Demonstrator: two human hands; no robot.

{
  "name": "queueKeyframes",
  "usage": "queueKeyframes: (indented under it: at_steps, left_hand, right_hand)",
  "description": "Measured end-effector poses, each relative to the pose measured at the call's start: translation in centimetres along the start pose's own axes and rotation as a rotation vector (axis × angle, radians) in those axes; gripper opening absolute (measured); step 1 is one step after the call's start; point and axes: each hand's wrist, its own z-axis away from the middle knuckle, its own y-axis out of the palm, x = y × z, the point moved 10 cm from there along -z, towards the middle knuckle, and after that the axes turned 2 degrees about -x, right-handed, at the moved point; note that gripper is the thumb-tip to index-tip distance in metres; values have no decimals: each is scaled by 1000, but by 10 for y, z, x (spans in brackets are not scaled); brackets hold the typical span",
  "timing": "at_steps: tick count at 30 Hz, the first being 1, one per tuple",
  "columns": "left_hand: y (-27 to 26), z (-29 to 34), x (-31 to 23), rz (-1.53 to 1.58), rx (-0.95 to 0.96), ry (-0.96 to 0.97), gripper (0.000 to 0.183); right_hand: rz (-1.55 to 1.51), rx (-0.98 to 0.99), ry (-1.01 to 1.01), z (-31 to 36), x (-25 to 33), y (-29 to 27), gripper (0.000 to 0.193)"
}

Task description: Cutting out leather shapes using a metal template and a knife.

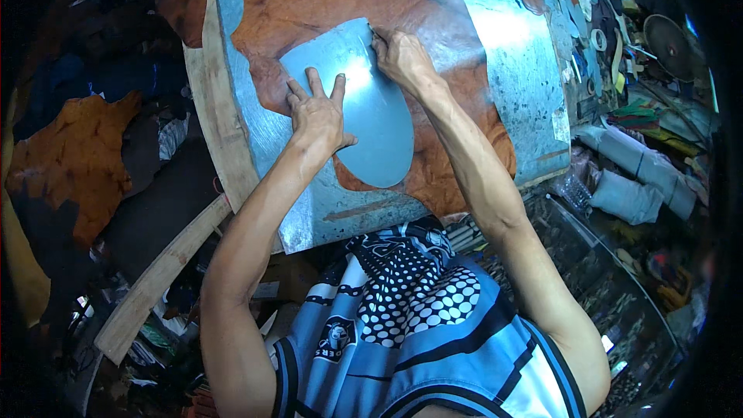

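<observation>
A grey, smooth template with a rounded near end [379, 135] lies flat on a large piece of mottled brown leather [437, 27]. My left hand [316, 114] is spread open over the template's left side, pressing down with its fingertips and holding nothing. At the template's far right edge, my right hand [404, 60] is closed, its fingers pinched against the border. Whatever thin thing sits in that pinch is mostly hidden by the fingers; only a small dark tip shows.
Beneath the leather is a metal-topped worktable [530, 101] with a wooden plank [220, 108] along its left side. Another brown leather piece [77, 159] hangs at the left. Scraps and a tape roll [598, 39] clutter the right, beside wrapped rolls [646, 159].
</observation>
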Motion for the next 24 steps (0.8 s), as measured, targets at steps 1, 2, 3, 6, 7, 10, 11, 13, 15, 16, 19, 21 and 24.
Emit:
queueKeyframes:
  at_steps: [1,2,3,6,7,10,11,13,15,16,19,21,24]
  left_hand:
    - [1,0,-1,-2,3,4,116]
    - [2,-1,-1,-4,-5,5,116]
    - [2,0,-2,-6,-12,5,116]
    - [4,-2,0,27,-42,20,118]
    - [5,-3,-1,25,-38,30,118]
    - [4,-3,-3,19,-59,47,119]
    - [3,-3,-2,22,-63,40,119]
    - [7,-3,-2,21,-56,44,118]
    - [6,-3,0,14,-92,33,118]
    - [6,-4,0,15,-85,34,118]
    - [4,-3,-2,16,-79,43,118]
    - [8,-6,-2,16,-91,60,118]
    - [5,-7,-1,20,-139,58,118]
  right_hand:
    - [-5,-7,5,6,-1,-3,33]
    - [-6,-8,12,12,-2,-6,33]
    - [4,23,23,20,-3,-6,32]
    - [2,21,18,47,-9,-7,31]
    - [-9,-9,-6,57,-8,-10,30]
    - [-22,23,71,91,-26,-8,30]
    - [-42,13,77,102,-30,-9,30]
    - [-105,87,118,123,-31,-8,28]
    - [-78,-26,102,144,-31,-16,29]
    - [-77,-29,120,154,-31,-17,29]
    - [-147,-38,244,184,-40,-15,30]
    - [-150,-108,213,201,-37,-18,29]
    - [-183,-113,336,223,-39,-13,30]
